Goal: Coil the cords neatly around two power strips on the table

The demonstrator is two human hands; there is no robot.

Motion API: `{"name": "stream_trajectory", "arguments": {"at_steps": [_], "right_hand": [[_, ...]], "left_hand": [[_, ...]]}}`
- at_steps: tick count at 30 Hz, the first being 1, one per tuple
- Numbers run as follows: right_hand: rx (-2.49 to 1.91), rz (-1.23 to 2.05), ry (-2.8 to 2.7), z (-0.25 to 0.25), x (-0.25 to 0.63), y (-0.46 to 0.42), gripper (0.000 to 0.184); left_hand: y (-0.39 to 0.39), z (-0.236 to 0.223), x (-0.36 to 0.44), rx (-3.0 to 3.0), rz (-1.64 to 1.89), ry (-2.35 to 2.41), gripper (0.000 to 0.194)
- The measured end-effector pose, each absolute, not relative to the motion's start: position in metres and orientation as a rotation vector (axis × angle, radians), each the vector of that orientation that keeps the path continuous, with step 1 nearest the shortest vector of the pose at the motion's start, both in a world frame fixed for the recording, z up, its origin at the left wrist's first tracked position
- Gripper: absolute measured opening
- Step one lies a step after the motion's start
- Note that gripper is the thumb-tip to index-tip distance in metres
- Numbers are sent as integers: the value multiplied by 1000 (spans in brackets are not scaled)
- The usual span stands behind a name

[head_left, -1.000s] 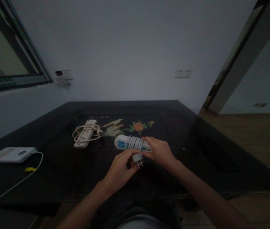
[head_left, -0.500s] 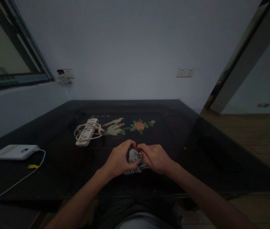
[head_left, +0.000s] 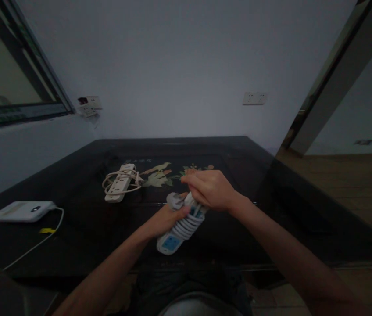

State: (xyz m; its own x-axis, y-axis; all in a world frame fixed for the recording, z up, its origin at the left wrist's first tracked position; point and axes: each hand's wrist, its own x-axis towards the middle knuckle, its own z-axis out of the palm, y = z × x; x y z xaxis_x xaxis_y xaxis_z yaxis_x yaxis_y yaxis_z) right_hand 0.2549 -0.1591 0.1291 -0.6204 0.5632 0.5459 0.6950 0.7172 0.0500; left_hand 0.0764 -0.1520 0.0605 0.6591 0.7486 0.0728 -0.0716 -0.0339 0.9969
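Observation:
A white power strip (head_left: 169,244) with blue socket faces is tilted over the near part of the table. Its white cord (head_left: 186,228) is wound round its middle in several coils. My left hand (head_left: 167,219) is closed round the strip from the left, thumb across the coils. A grey-white plug (head_left: 174,201) sticks out above that hand. My right hand (head_left: 209,189) is closed at the strip's far end; its fingers hide whether they grip the casing or the cord there.
Another white power strip (head_left: 119,184), its cord looped round it, lies on the black table (head_left: 238,245) at left centre. Further left lie a white box-like device (head_left: 23,211) with a cable and a yellow tag (head_left: 47,230). Wall sockets (head_left: 254,98) sit above the table's back edge.
The power strip has turned, so its blue sockets and coiled cord now show along its length. My right hand has moved up and away, toward the strip's far end.

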Motion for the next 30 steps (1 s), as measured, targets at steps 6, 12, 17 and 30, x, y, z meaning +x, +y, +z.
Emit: {"name": "stream_trajectory", "arguments": {"at_steps": [6,12,17,30], "right_hand": [[-953,-205,-1777,103,267,-202,22],[-1109,143,-1978,35,251,-257,103],[-1198,319,-1800,30,242,-259,91],[-1058,279,-1716,25,237,-243,65]], "left_hand": [[-176,55,86,882,792,709,65],[-198,50,95,568,831,684,65],[-203,47,101,574,950,716,60],[-194,39,101,638,1153,690,58]]}}
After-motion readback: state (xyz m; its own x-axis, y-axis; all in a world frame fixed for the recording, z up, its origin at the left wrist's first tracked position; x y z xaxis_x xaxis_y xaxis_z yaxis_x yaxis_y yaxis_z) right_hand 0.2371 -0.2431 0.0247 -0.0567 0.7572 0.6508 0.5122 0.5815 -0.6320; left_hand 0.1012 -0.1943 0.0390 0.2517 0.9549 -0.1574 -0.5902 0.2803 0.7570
